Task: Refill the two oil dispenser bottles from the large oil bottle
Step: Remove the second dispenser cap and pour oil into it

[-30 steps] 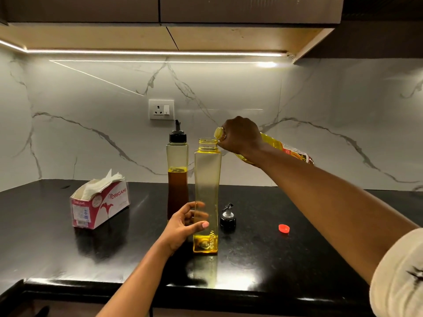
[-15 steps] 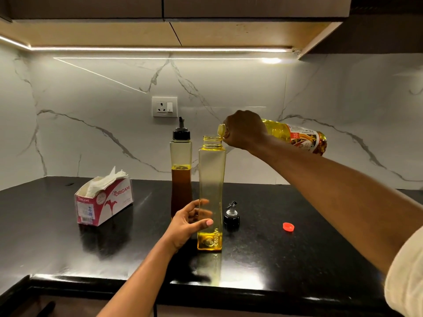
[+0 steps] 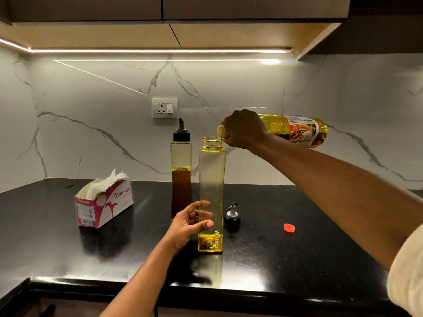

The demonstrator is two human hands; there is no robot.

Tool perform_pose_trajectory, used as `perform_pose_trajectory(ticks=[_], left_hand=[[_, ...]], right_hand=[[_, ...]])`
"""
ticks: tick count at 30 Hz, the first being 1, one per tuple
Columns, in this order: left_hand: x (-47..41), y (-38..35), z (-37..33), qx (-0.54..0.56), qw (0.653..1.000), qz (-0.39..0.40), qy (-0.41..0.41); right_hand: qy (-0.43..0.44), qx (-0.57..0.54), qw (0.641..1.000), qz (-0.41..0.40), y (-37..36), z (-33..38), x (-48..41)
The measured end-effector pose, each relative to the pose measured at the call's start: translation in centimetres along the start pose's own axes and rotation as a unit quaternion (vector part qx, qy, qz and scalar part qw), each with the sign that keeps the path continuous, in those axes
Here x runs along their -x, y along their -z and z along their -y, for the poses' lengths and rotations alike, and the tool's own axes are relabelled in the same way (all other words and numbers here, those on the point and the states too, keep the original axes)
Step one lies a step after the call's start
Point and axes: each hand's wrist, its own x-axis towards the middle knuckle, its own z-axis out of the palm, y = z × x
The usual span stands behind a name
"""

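An uncapped tall dispenser bottle [image 3: 211, 179] stands near the counter's front with a shallow layer of yellow oil at its bottom. My left hand [image 3: 190, 223] grips its lower part, thumb in front. My right hand [image 3: 243, 129] grips the neck of the large oil bottle [image 3: 295, 131], which lies almost level, its mouth just above the dispenser's opening. Behind stands a second dispenser bottle [image 3: 181, 177], capped with a black spout and roughly half full of dark oil.
A black pour-spout cap [image 3: 232, 216] and a red cap [image 3: 288, 227] lie on the black counter [image 3: 297, 259] to the right. A tissue box [image 3: 104, 202] sits at the left. A wall socket [image 3: 164, 108] is on the marble backsplash.
My right hand has tilted the large oil bottle from neck-up to nearly level, with its mouth staying above the open dispenser. My left hand stays on the dispenser.
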Motion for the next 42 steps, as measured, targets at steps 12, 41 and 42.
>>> perform_pose_trajectory(ticks=[12, 41, 42], left_hand=[[-0.12, 0.07, 0.08, 0.004, 1.000, 0.001, -0.001], [-0.18, 0.08, 0.19, -0.001, 1.000, -0.001, 0.002], [-0.18, 0.08, 0.19, 0.001, 1.000, -0.002, 0.003]], right_hand=[[0.024, 0.004, 1.000, -0.003, 0.06, -0.16, -0.25], [0.064, 0.049, 0.997, -0.008, -0.15, -0.46, -0.90], [0.063, 0.046, 0.997, -0.006, -0.18, -0.46, -0.89]])
